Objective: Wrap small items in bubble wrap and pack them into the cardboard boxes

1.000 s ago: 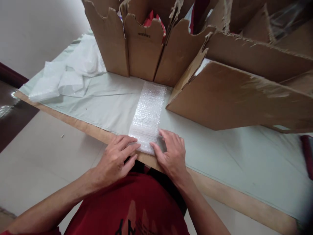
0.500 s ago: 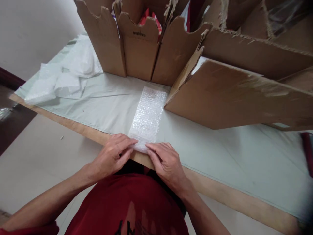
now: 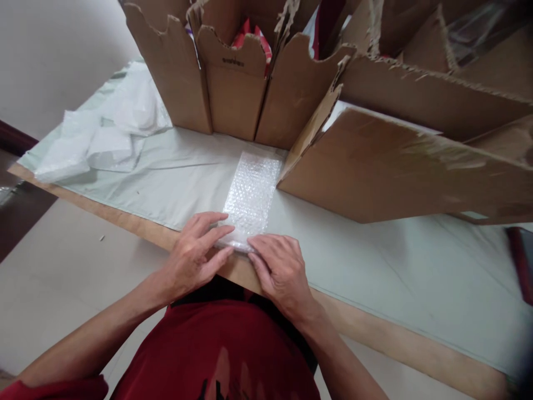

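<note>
A strip of clear bubble wrap (image 3: 252, 191) lies flat on the cloth-covered table, its near end folded over into a thicker layer at the front edge. At that fold's left corner is my left hand (image 3: 194, 250), fingers somewhat spread on top and thumb against the near side. My right hand (image 3: 285, 269) grips the right corner, its fingers curled together over the fold and the thumb at the near edge. Whether anything lies inside the fold cannot be made out.
Tall cardboard bins (image 3: 237, 83) with ragged tops stand behind the strip, some holding red and white packets. A longer cardboard box (image 3: 400, 161) sits to the right. Several bubble wrap pouches (image 3: 110, 145) are heaped at the left. A dark red-edged object (image 3: 520, 258) is at far right.
The near end of the bubble wrap has been folded further away from me, so the flat part is shorter. My left fingers have spread and moved up slightly; my right fingers have curled more.
</note>
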Action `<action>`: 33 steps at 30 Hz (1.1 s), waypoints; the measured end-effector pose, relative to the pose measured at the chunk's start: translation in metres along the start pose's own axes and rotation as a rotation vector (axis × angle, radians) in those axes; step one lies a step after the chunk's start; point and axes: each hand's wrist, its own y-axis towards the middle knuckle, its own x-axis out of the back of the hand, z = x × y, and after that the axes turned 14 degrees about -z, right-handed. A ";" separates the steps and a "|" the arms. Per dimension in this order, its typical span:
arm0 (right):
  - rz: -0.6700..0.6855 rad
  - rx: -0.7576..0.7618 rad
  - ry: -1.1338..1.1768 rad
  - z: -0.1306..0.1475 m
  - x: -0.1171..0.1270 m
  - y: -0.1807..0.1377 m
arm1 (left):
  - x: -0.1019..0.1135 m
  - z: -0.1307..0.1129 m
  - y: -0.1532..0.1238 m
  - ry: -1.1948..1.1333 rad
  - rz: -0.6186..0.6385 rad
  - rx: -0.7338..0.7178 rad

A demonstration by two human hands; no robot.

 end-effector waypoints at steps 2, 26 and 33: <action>0.016 -0.097 0.074 0.000 0.002 0.003 | 0.005 0.000 0.000 -0.067 0.055 -0.023; -0.082 -0.034 -0.125 -0.011 0.003 0.008 | -0.016 0.024 0.019 0.050 -0.026 0.006; 0.067 0.010 -0.150 -0.011 0.001 0.018 | -0.014 0.015 0.017 0.056 -0.055 0.032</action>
